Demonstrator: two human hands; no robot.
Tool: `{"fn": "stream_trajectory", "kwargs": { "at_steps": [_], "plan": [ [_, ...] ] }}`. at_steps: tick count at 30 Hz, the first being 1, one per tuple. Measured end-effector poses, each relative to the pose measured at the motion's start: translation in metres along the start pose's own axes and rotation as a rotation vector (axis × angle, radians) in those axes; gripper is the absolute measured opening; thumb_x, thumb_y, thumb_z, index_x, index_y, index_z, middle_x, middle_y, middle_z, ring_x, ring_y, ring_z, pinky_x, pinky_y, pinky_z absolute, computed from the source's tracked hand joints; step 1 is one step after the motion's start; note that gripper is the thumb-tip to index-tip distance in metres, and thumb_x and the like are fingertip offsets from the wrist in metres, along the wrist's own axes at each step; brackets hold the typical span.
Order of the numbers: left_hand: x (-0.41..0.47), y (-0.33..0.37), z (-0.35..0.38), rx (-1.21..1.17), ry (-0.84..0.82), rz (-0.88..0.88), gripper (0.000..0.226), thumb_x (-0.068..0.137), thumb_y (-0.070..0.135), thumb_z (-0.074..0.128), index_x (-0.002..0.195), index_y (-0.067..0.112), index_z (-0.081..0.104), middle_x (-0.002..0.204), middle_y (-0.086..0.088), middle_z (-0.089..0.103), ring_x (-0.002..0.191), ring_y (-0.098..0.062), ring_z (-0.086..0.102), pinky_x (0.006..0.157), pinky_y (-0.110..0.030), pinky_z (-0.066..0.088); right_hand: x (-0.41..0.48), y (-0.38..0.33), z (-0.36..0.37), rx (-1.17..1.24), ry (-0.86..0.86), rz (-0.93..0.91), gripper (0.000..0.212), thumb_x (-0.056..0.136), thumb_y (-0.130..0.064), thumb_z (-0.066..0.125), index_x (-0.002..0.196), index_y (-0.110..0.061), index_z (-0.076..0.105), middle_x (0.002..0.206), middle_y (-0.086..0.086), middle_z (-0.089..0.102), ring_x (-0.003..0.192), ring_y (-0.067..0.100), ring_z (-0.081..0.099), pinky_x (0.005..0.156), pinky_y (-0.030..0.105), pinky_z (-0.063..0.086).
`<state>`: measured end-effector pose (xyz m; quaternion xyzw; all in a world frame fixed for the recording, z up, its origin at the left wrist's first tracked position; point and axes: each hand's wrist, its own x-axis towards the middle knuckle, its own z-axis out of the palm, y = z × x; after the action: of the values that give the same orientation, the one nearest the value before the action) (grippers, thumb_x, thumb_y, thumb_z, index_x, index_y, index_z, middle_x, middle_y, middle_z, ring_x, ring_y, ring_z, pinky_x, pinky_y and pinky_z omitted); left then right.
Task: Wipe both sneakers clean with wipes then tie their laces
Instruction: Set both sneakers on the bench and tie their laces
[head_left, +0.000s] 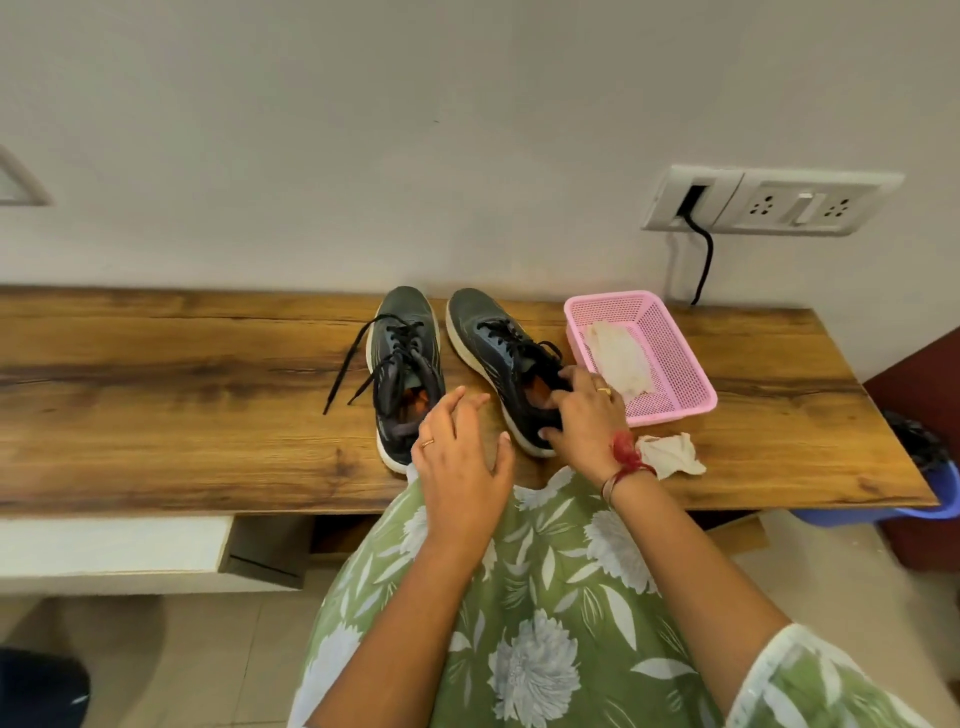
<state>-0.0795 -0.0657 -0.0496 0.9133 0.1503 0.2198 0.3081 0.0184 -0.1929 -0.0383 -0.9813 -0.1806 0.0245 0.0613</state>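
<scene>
on the grained wood bench, right hand gripping dark sneaker by collar; left hand spread

Bare tabletop left of sneakers; pink basket crowds right

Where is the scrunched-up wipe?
In the head view the crumpled wipe lies on the table's right part, near its front edge, just in front of the pink basket and beside the right hand's wrist.
</scene>
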Motion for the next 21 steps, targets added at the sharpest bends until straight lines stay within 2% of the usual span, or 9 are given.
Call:
{"fn": "stream_trajectory", "kwargs": {
  "at_steps": [3, 5, 8, 9, 10, 12, 13, 18, 21],
  "plan": [
    [0.007, -0.005, -0.01, 0.173, 0.098, 0.005, 0.041, 0.078, 0.029, 0.07, 0.117, 0.023, 0.055, 0.127, -0.002, 0.053, 0.115, -0.021, 0.045, 0.085, -0.043, 0.036, -0.006, -0.02, 0.01, 0.141, 0.005, -0.017, 0.031, 0.08, -0.034, 0.07, 0.108, -0.019, 0.067, 0.139, -0.001, 0.035, 0.128, 0.021, 0.035, 0.104, 0.036, 0.032],
    [0.014, -0.017, -0.018, 0.275, 0.099, -0.08, 0.046, 0.077, 0.031, 0.071, 0.12, 0.022, 0.054, 0.135, -0.006, 0.048, 0.128, -0.025, 0.038, 0.097, -0.051, 0.031, -0.01, -0.033, 0.019, 0.22, 0.022, -0.006, 0.029, 0.08, -0.029, 0.07, 0.106, -0.016, 0.066, 0.139, 0.001, 0.036, 0.128, 0.023, 0.035, 0.103, 0.034, 0.034],
    [0.022, -0.041, -0.025, 0.369, -0.145, -0.306, 0.056, 0.082, 0.041, 0.068, 0.13, 0.022, 0.046, 0.154, -0.015, 0.023, 0.146, -0.037, 0.009, 0.112, -0.062, 0.008, -0.018, -0.049, 0.032, 0.308, 0.074, 0.015, 0.025, 0.082, -0.02, 0.068, 0.105, -0.009, 0.066, 0.137, 0.007, 0.039, 0.127, 0.029, 0.038, 0.101, 0.034, 0.036],
    [0.022, -0.046, -0.027, 0.359, -0.234, -0.358, 0.056, 0.084, 0.043, 0.067, 0.13, 0.021, 0.044, 0.155, -0.016, 0.019, 0.145, -0.04, 0.01, 0.112, -0.061, 0.01, -0.022, -0.053, 0.036, 0.331, 0.112, 0.018, 0.024, 0.081, -0.018, 0.069, 0.103, -0.007, 0.066, 0.135, 0.009, 0.043, 0.124, 0.03, 0.04, 0.099, 0.036, 0.039],
    [0.021, -0.05, -0.027, 0.325, -0.292, -0.389, 0.053, 0.086, 0.043, 0.065, 0.129, 0.021, 0.043, 0.154, -0.017, 0.021, 0.141, -0.041, 0.022, 0.111, -0.059, 0.02, -0.026, -0.056, 0.039, 0.35, 0.145, 0.011, 0.023, 0.08, -0.018, 0.07, 0.1, -0.007, 0.067, 0.131, 0.01, 0.046, 0.122, 0.031, 0.043, 0.097, 0.037, 0.041],
    [0.02, -0.051, -0.028, 0.265, -0.317, -0.393, 0.043, 0.091, 0.037, 0.059, 0.126, 0.018, 0.043, 0.141, -0.016, 0.035, 0.119, -0.037, 0.049, 0.096, -0.05, 0.04, -0.034, -0.061, 0.044, 0.364, 0.184, -0.033, 0.022, 0.078, -0.019, 0.071, 0.097, -0.007, 0.067, 0.127, 0.011, 0.048, 0.119, 0.031, 0.045, 0.096, 0.039, 0.044],
    [0.02, -0.049, -0.029, 0.279, -0.302, -0.375, 0.039, 0.093, 0.034, 0.056, 0.126, 0.017, 0.043, 0.136, -0.014, 0.04, 0.11, -0.035, 0.054, 0.09, -0.046, 0.043, -0.036, -0.062, 0.046, 0.373, 0.194, -0.059, 0.022, 0.078, -0.019, 0.071, 0.096, -0.008, 0.066, 0.126, 0.011, 0.048, 0.119, 0.03, 0.046, 0.096, 0.038, 0.045],
    [0.017, -0.046, -0.032, 0.335, -0.244, -0.361, 0.036, 0.094, 0.037, 0.053, 0.125, 0.018, 0.046, 0.134, -0.01, 0.043, 0.11, -0.032, 0.055, 0.089, -0.043, 0.041, -0.043, -0.059, 0.045, 0.404, 0.191, -0.098, 0.02, 0.08, -0.022, 0.07, 0.096, -0.011, 0.066, 0.129, 0.007, 0.046, 0.12, 0.024, 0.045, 0.095, 0.024, 0.033],
    [0.014, -0.045, -0.033, 0.327, -0.221, -0.356, 0.041, 0.092, 0.039, 0.057, 0.126, 0.017, 0.047, 0.138, -0.011, 0.041, 0.118, -0.032, 0.05, 0.093, -0.045, 0.039, -0.043, -0.059, 0.046, 0.393, 0.207, -0.116, 0.021, 0.081, -0.027, 0.07, 0.095, -0.012, 0.066, 0.127, 0.006, 0.047, 0.119, 0.024, 0.046, 0.096, 0.03, 0.04]
  ]
}}
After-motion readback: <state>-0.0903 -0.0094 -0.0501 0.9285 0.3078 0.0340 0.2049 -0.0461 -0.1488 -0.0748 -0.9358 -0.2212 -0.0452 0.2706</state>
